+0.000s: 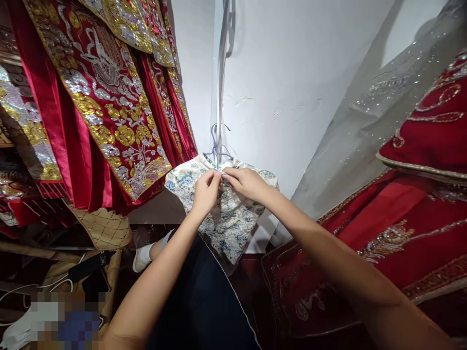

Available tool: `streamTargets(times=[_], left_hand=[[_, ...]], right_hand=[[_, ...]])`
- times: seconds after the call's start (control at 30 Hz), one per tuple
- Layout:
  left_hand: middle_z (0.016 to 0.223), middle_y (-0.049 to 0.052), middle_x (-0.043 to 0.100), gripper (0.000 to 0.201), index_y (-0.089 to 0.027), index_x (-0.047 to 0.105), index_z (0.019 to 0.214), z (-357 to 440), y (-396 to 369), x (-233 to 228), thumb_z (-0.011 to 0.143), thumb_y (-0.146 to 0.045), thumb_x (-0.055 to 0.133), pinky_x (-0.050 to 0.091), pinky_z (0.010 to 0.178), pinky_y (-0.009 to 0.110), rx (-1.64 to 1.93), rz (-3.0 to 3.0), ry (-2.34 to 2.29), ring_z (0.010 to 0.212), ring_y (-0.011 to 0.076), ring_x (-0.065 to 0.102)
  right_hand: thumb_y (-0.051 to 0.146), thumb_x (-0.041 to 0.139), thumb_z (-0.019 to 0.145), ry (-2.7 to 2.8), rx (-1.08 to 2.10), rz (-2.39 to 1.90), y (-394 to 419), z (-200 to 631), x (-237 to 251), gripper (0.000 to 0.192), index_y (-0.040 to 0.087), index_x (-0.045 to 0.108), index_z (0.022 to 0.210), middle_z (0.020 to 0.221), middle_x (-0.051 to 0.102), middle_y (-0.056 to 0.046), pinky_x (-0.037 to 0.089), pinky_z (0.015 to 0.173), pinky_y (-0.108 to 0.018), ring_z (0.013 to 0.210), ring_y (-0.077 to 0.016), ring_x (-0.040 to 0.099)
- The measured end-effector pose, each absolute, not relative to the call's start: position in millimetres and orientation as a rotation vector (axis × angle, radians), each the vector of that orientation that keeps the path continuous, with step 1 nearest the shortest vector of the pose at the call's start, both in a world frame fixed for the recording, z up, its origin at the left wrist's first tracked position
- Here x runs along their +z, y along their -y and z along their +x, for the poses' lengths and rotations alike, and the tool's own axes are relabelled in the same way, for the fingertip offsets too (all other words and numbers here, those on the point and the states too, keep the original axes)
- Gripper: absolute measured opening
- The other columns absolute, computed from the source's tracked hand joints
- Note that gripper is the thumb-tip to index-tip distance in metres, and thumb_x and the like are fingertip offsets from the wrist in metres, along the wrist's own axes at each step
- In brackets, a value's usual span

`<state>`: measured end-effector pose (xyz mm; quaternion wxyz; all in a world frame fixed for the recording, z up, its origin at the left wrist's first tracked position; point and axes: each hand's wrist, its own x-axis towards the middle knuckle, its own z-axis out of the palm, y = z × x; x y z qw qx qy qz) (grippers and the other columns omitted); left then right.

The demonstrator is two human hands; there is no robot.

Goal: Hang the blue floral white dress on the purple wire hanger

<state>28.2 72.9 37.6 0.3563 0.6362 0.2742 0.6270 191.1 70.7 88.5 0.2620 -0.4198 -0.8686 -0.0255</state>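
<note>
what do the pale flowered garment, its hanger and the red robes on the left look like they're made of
Garment: looks like woven brocade, blue-grey flowers on cream, slight sheen.
Hanger: thin wire, seemingly with a bluish coating; only the hook and shoulders show.
Red robes: glossy satin-like cloth with raised gold and silver embroidery.

garment collar [222,171] hidden behind fingertips, pixel-blurred patch [63,321] bottom left, red robes [102,97] cut off

A costume or bridal-wear storeroom, by its look; heavy red robes with gold and silver embroidery [109,97] hang crowded at the left; a beaded red gown [419,204] fills the right; a floral garment [226,218] hangs on a wire hanger [217,146] against a bare white wall [292,73].
</note>
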Motion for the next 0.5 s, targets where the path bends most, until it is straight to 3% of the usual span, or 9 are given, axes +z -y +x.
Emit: streamTargets(times=[0.13, 0.3, 0.5], left_hand=[[0.064, 0.000, 0.057, 0.033, -0.018, 0.060, 0.072, 34.8, -78.9, 24.3, 0.091, -0.044, 0.058, 0.034, 0.053, 0.023, 1.531, 1.631, -0.707, 0.053, 0.0108, 0.044], [0.059, -0.002, 0.054, 0.033, -0.017, 0.058, 0.073, 39.6, -83.8, 1.1, 0.091, -0.044, 0.058, 0.033, 0.052, 0.023, 1.495, 1.574, -0.718, 0.052, 0.0104, 0.043], [0.065, -0.002, 0.054, 0.031, -0.020, 0.058, 0.081, 35.8, -67.4, 13.4, 0.095, -0.047, 0.052, 0.032, 0.052, 0.023, 1.670, 1.537, -0.676, 0.052, 0.0104, 0.041]], right_hand=[[0.028, 0.044, 0.098, 2.274, -0.097, -1.197, -69.1, 196.0, 85.0, 0.024, 0.023, 0.066, 0.088, 0.071, 0.066, -0.001, 0.029, 0.061, -0.027, 0.063, -0.0177, 0.055], [0.021, 0.048, 0.094, 2.208, -0.151, -1.158, -68.3, 194.6, 75.8, 0.025, 0.026, 0.071, 0.105, 0.090, 0.075, -0.003, 0.037, 0.068, -0.029, 0.080, -0.0218, 0.065], [0.027, 0.053, 0.093, 2.045, -0.004, -1.019, -69.0, 180.2, 75.6, 0.022, 0.023, 0.073, 0.102, 0.085, 0.075, -0.002, 0.041, 0.066, -0.029, 0.068, -0.0170, 0.063]])
